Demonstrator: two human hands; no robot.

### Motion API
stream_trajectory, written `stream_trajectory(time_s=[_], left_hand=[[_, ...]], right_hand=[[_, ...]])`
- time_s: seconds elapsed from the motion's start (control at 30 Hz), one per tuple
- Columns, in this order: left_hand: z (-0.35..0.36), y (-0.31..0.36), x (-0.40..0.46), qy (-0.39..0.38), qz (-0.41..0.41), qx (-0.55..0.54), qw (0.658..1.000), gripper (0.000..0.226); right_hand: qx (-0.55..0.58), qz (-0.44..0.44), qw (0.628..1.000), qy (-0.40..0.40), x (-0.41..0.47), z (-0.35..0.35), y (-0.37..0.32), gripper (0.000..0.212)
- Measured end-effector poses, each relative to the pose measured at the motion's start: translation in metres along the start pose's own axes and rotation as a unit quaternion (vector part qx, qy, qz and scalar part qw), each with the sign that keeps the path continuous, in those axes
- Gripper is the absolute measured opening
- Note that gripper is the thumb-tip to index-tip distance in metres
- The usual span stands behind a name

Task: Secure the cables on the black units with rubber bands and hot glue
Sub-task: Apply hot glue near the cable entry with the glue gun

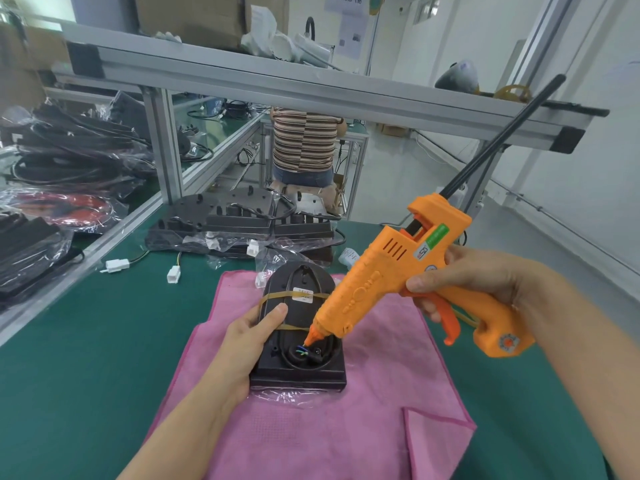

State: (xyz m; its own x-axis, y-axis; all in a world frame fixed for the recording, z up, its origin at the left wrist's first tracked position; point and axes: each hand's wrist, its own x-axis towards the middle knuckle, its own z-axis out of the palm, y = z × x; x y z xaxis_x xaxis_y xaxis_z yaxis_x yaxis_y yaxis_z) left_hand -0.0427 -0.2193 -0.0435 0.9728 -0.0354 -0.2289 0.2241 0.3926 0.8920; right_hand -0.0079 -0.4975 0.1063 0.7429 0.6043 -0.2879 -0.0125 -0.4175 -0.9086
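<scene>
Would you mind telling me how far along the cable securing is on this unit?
Done: two rubber bands already wrap the unit on the pink cloth. In hand: the left hand holds the unit while the right hand aims the glue gun at the wires. Left: the stack behind looks unbanded.

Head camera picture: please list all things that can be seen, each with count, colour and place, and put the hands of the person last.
black unit: one, on the pink cloth, wires showing at its near end
rubber bands: two, tan, around the unit
glue gun: one, orange, nozzle at the wires
glue stick: one, black, out of the gun's back
pink cloth: one, on the green table
more black units: several, stacked behind
white connectors: several, on the table
bagged cables: many, black, far left
left hand: grips the unit's left edge
right hand: grips the gun
</scene>
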Motion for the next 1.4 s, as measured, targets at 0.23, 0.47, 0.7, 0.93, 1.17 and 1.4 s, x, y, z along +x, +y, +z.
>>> stream_trajectory(time_s=[0.23, 0.47, 0.7, 0.93, 1.17, 1.4], left_hand=[[0.001, 0.001, -0.001, 0.005, -0.002, 0.003, 1.0, 0.025], [0.002, 0.002, -0.003, 0.006, -0.003, 0.0, 1.0, 0.023], [0.001, 0.001, 0.0, 0.009, 0.001, 0.011, 1.0, 0.024], [0.0, 0.0, 0.001, 0.006, -0.002, 0.015, 1.0, 0.023], [-0.002, -0.001, 0.002, 0.01, 0.008, 0.024, 1.0, 0.025], [-0.002, -0.001, 0.002, 0.004, 0.008, 0.028, 1.0, 0.025]], right_hand=[[0.005, -0.002, 1.0, 0.011, 0.0, 0.003, 0.001, 0.018], [0.015, -0.019, 0.999, 0.023, -0.001, 0.005, 0.001, 0.01], [0.013, 0.002, 1.0, 0.004, 0.003, 0.006, -0.001, 0.023], [0.005, 0.002, 1.0, -0.007, 0.003, 0.005, -0.003, 0.019], [0.002, -0.015, 1.0, -0.016, 0.003, 0.007, -0.006, 0.011], [-0.002, -0.013, 0.999, -0.031, 0.002, 0.009, -0.01, 0.015]])
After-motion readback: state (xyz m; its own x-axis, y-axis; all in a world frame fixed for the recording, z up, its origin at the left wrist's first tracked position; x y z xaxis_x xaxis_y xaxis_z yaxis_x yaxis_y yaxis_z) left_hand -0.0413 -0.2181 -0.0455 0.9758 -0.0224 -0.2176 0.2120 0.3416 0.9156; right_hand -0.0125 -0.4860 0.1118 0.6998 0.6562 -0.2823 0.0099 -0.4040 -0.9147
